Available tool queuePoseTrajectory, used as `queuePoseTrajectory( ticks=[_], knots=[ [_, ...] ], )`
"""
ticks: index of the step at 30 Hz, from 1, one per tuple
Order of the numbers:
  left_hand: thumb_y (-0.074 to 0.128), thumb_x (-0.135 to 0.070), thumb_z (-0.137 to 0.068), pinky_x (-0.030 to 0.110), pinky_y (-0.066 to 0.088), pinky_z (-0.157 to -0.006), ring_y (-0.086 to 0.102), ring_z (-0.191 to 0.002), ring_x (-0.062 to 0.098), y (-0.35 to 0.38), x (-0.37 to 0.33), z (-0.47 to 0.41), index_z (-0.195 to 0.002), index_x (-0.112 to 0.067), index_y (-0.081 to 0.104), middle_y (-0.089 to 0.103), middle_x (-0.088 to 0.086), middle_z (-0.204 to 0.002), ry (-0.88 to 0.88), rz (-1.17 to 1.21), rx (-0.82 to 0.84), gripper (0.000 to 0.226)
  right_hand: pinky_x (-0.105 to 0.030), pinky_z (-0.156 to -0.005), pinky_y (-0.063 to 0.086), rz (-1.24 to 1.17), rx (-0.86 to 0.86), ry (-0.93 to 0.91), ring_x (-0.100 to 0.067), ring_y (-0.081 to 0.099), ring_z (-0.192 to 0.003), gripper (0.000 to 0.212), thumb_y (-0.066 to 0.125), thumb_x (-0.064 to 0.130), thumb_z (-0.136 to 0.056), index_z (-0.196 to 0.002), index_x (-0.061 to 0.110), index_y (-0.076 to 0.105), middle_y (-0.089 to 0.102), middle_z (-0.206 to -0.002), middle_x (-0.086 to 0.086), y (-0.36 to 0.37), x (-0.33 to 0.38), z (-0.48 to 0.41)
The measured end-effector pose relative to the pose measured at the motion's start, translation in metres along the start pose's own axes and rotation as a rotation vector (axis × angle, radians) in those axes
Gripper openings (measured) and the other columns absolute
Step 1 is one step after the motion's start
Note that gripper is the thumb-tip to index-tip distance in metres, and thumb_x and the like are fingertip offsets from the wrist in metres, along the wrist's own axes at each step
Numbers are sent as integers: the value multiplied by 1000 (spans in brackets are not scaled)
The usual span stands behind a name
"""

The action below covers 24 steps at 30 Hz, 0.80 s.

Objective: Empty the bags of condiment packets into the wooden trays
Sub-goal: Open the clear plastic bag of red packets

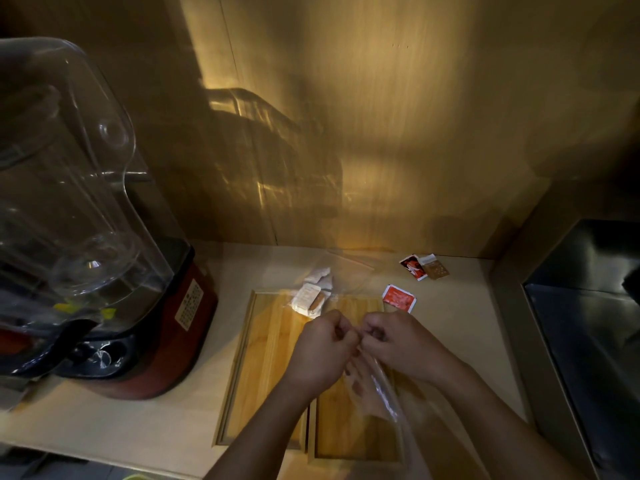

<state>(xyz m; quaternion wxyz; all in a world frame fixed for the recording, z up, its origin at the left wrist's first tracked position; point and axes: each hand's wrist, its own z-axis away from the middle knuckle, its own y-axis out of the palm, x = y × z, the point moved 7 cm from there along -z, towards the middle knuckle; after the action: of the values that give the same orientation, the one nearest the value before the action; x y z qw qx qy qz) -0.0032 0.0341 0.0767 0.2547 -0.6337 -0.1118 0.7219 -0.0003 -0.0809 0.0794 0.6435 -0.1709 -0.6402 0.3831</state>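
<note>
Two wooden trays lie side by side on the counter, the left tray point(256, 368) and the right tray point(346, 427). My left hand point(320, 351) and my right hand point(398, 344) meet above them, both pinching the top edge of a clear plastic bag point(384, 400) that hangs down over the right tray. Its contents are hard to make out. A second clear bag point(313, 292) with white and brown packets rests on the far edge of the left tray. A red packet point(399, 298) lies just beyond the right tray.
A large blender with a clear cover point(69, 202) and red base point(166, 341) stands at the left. Red, white and brown packets point(424, 266) lie near the back wall. A steel sink point(588, 341) drops off at the right.
</note>
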Motion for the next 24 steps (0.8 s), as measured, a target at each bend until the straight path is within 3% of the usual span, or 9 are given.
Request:
queuePoseTrajectory(
  ticks=[3, 5, 9, 11, 14, 18, 21, 24],
  knots=[
    [57, -15, -78, 46, 55, -70, 70, -72, 25, -4, 3, 4, -61, -21, 49, 67, 7, -69, -14, -93, 10, 19, -31, -54, 32, 160, -32, -15, -20, 54, -62, 17, 45, 33, -74, -59, 25, 45, 55, -56, 1, 3, 5, 3],
    [57, -21, -77, 43, 52, -68, 69, -75, 23, -8, 5, 8, -61, -22, 46, 67, 5, -71, -9, -203, -7, 20, -31, -59, 31, 287, -150, 7, -30, 61, -78, 20, 39, 37, -74, -66, 21, 48, 68, -76, -9, -3, 3, 5],
    [50, -26, -86, 32, 38, -59, 63, -79, 27, -13, 2, 16, -73, -14, 47, 64, 7, -80, -6, -415, -121, 17, -35, -68, 42, 322, -236, 77, -34, 62, -86, 19, 47, 29, -83, -79, 13, 56, 70, -87, -12, -8, -1, 7],
    [49, -34, -87, 32, 43, -61, 64, -77, 26, -12, 8, 18, -74, -16, 47, 67, 7, -84, -92, -329, -129, 22, -34, -64, 42, 211, -254, 77, -30, 61, -77, 16, 51, 26, -82, -71, 15, 51, 64, -72, -9, -8, 5, 8],
    [52, -41, -86, 34, 51, -60, 64, -59, 20, -2, 22, 23, -70, -18, 50, 67, 6, -74, -267, 11, -17, 28, -34, -60, 41, 111, -248, 22, -22, 53, -64, 20, 54, 22, -83, -66, 18, 45, 49, -60, 0, -3, 17, 9],
    [51, -11, -89, 19, 39, -41, 47, -36, 9, 14, 22, 34, -63, -11, 52, 55, 8, -57, -318, 410, 133, 26, -37, -64, 47, 30, -235, 79, -26, 58, -66, 16, 58, 21, -79, -70, 8, 57, 56, -60, -2, 3, 12, 11],
    [49, -2, -88, 18, 39, -40, 47, -39, 7, 6, 26, 33, -56, -11, 51, 53, 8, -55, -266, 482, 18, 33, -26, -58, 43, -16, -37, 147, -10, 53, -57, 14, 59, 22, -78, -65, 16, 57, 53, -56, 4, 17, 4, 13],
    [52, -4, -86, 19, 42, -43, 48, -41, 6, 2, 29, 34, -57, -11, 51, 55, 7, -56, -217, 426, -22, 30, -15, -47, 37, -126, 52, 169, 0, 46, -43, 29, 59, 13, -78, -52, 21, 50, 50, -48, 6, 22, 4, 16]
  ],
)
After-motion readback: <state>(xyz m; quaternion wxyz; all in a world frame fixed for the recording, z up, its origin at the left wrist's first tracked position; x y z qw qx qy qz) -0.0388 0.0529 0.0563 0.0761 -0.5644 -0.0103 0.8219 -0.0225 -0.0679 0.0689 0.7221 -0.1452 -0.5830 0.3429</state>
